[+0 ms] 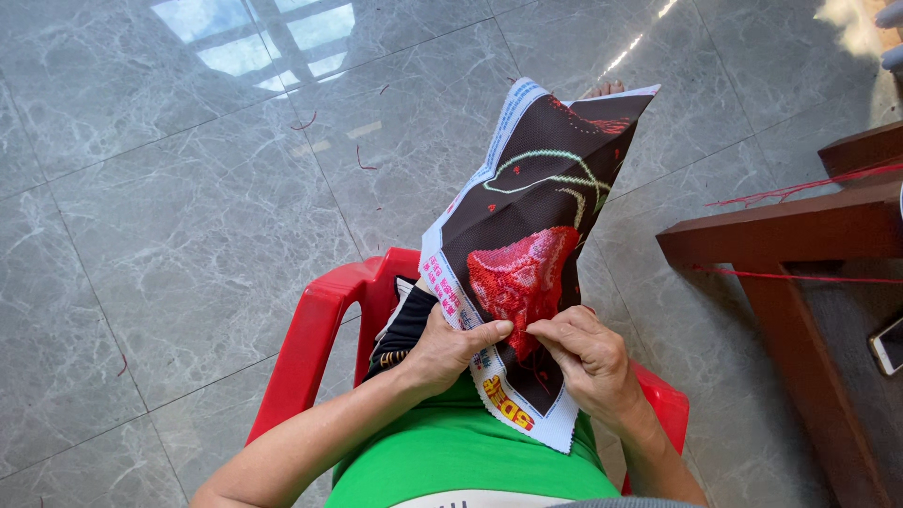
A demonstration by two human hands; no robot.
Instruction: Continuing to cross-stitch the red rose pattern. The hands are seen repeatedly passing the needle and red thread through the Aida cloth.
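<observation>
A dark embroidery cloth [541, 202] with a white printed border, green stitched lines and a large red stitched patch stands up in front of me. My left hand [450, 346] grips its lower left edge, thumb lying across the border. My right hand [588, 356] pinches the cloth at the bottom of the red patch, fingertips almost touching my left thumb. No needle is visible between the fingers. I sit on a red plastic chair [315, 329], wearing a green top.
A dark wooden table [800, 235] stands at the right, with red threads [800, 191] draped over it and a phone [887, 344] by its edge. Bits of red thread [362, 162] lie on the grey marble floor tiles. A bare toe shows behind the cloth's top.
</observation>
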